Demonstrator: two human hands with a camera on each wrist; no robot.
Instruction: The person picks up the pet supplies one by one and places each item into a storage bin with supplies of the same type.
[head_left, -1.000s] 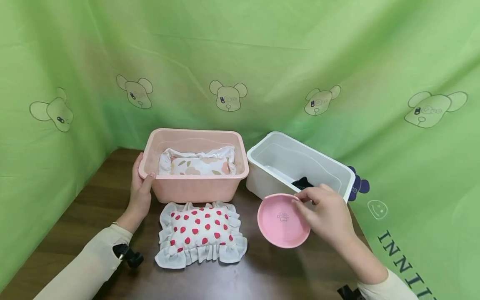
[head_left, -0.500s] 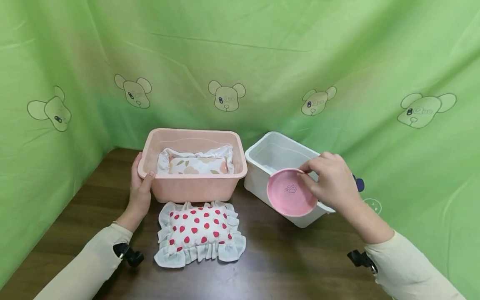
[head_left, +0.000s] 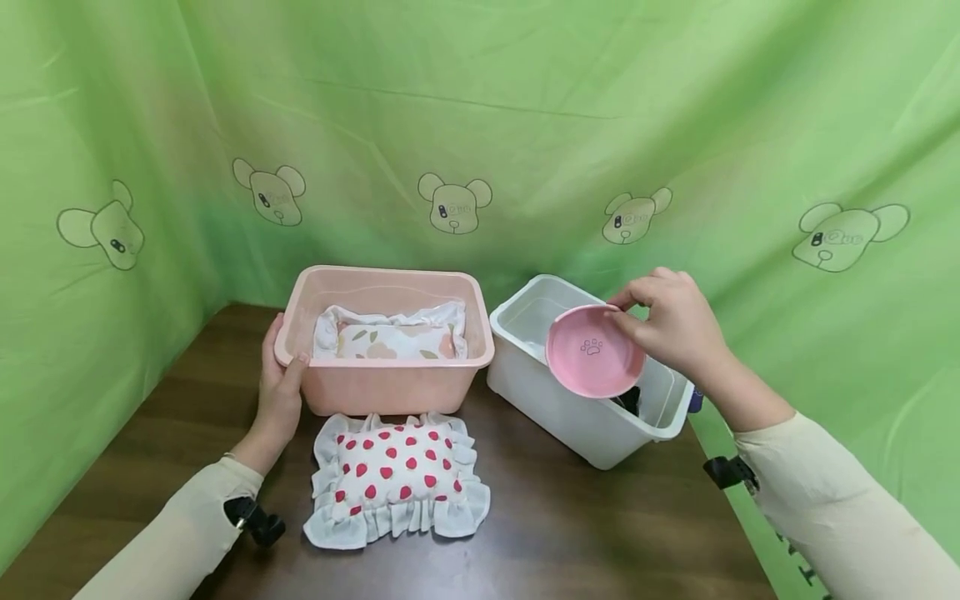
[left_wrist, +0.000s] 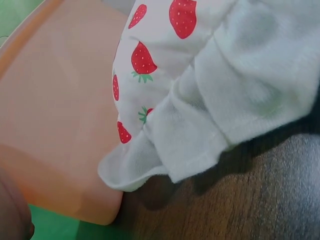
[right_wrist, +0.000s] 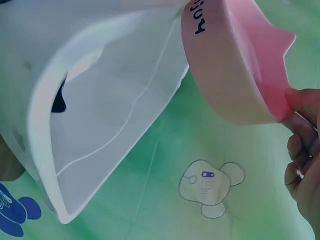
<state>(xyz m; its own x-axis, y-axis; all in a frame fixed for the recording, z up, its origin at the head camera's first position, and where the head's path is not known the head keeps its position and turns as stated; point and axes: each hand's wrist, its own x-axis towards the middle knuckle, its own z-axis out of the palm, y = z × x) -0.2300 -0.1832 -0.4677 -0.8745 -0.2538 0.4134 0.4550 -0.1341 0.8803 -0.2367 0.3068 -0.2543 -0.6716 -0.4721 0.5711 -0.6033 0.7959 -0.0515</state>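
My right hand pinches the rim of a pink pet bowl between thumb and fingers. The bowl is tilted, its paw-print inside facing me, and overlaps the front wall of a white bin. In the right wrist view, black lettering marks the side of the bowl, beside the white bin's opening. My left hand grips the front left corner of a pink bin, thumb on the rim. Inside that bin lies a floral pillow. A ruffled strawberry-print pillow lies in front of it.
The two bins stand side by side at the back of the dark wooden table. A black object is partly visible inside the white bin. Behind them hangs a green curtain printed with mouse-like heads.
My right hand has lifted the bowl up and back from the table side to the white bin's front edge. The white bin's right end has swung slightly nearer. My left hand keeps its grip.
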